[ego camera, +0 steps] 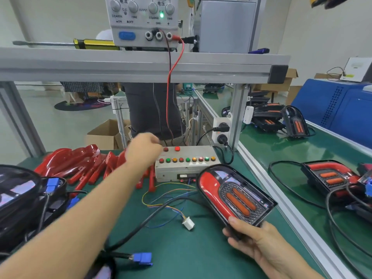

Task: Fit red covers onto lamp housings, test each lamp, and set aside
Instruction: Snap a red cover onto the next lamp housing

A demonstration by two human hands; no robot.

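Observation:
My right hand (255, 242) grips the near end of a lamp (235, 196) with a red cover and two orange strips, tilted up over the green mat. My left hand (144, 150) reaches to the left end of the grey test box (187, 170), fingers curled at its buttons; the fingertips are hidden. One red button (177, 148) on the box glows. A pile of red covers (80, 166) lies at the left behind my forearm. Black lamp housings (22, 198) sit at the near left.
A white connector (188, 222) on coloured wires and a blue plug (142, 258) on a black cable lie on the mat. Finished lamps (330, 178) rest on the right bench beyond an aluminium rail (281, 198). A power supply (144, 19) stands on the shelf above.

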